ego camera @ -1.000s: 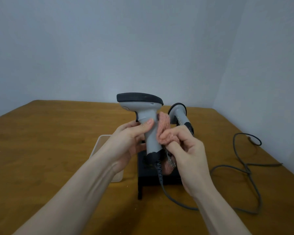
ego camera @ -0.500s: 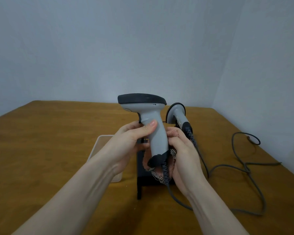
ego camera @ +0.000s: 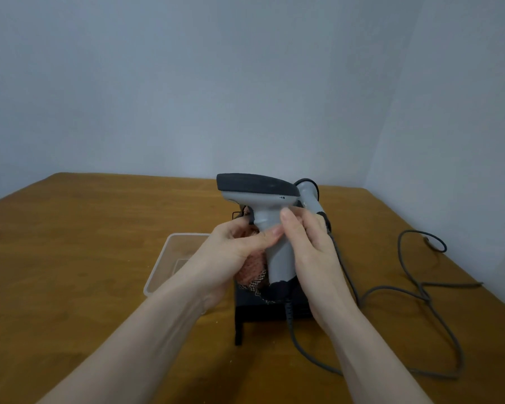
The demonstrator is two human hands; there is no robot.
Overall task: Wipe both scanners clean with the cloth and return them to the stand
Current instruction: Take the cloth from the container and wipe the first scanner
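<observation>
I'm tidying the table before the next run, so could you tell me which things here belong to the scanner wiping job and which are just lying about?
Part of the job:
- held scanner, gripped by the left hand and right hand
- pink cloth, against its handle
- second scanner, behind
- black stand
- grey cable

Just lying about:
- clear plastic container

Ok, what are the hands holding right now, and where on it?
Both grip the grey scanner by its handle: the right hand from the right, the left hand from the left, with the pink cloth bunched against the handle.
</observation>
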